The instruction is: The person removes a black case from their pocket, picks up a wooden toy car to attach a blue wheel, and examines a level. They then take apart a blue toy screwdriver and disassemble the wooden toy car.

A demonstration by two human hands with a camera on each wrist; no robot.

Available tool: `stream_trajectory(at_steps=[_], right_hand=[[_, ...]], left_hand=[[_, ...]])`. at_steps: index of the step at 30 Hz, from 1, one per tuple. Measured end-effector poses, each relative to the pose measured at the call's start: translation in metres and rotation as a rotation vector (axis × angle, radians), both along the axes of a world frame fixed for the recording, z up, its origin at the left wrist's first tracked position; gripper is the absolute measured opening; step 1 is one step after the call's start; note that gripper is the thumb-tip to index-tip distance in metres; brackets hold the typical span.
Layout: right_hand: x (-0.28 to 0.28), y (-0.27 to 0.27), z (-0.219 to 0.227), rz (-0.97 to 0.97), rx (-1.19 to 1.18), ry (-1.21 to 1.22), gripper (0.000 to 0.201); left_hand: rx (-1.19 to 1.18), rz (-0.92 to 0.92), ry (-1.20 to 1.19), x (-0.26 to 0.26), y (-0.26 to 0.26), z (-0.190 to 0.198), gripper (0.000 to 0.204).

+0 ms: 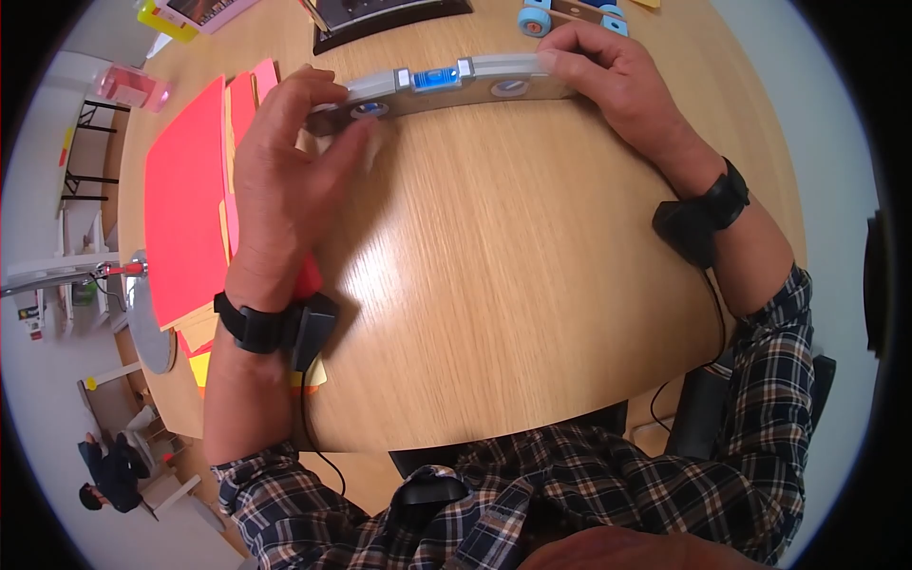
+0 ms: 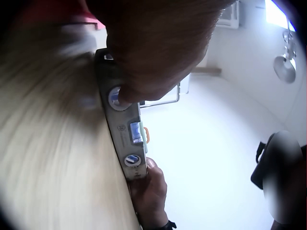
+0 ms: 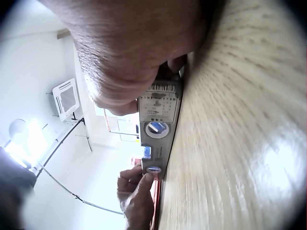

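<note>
A grey spirit level (image 1: 484, 92) with a blue vial in its top edge stands on its long edge on the wooden table. The right hand (image 1: 617, 90) pinches its right end, thumb and fingers at the top edge. At the other end the left hand (image 1: 285, 171) has its fingers by the top edge and the thumb held apart in front of the near face. In the left wrist view the level (image 2: 122, 125) shows round vials, with the left hand (image 2: 153, 48) over one end. A label marks the level (image 3: 158, 106) in the right wrist view, beside the right hand (image 3: 139, 52).
Red and orange paper sheets (image 1: 185, 204) lie at the table's left. Behind the level are a black-framed object (image 1: 389, 24) and a toy with blue wheels (image 1: 534, 23). A pink bottle (image 1: 131, 87) is at the far left edge. Cables hang from both wrist cameras.
</note>
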State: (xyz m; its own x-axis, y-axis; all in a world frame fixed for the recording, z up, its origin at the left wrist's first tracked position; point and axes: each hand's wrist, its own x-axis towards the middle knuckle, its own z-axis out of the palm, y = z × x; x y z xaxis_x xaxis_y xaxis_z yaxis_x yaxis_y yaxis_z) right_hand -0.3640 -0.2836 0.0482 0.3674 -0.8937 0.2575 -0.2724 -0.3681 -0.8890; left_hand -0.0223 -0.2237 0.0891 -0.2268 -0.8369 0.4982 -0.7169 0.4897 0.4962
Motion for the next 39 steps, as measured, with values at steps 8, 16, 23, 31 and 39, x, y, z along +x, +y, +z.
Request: stream_trajectory(at_steps=[8,16,23,31,39], right_hand=[[0.011,-0.008,-0.003,0.005,-0.079,-0.061,0.024],[0.026,-0.012,0.010,-0.040,0.136,-0.233,0.034],[0.024,-0.017,-0.001,-0.031,0.134,-0.265,0.039],[0.023,-0.022,-0.019,-0.031,-0.023,-0.238,0.038],[0.022,-0.018,-0.013,-0.032,0.047,-0.251,0.034]], left_hand=[[0.092,0.052,-0.323,-0.018,-0.012,0.014,0.048],[-0.051,-0.011,-0.301,0.000,-0.008,0.018,0.031],[0.103,0.218,-0.160,0.056,0.048,0.069,0.026],[0.180,0.570,-0.183,0.169,-0.005,0.103,0.034],[0.222,0.458,-0.204,0.183,-0.146,0.066,0.050]])
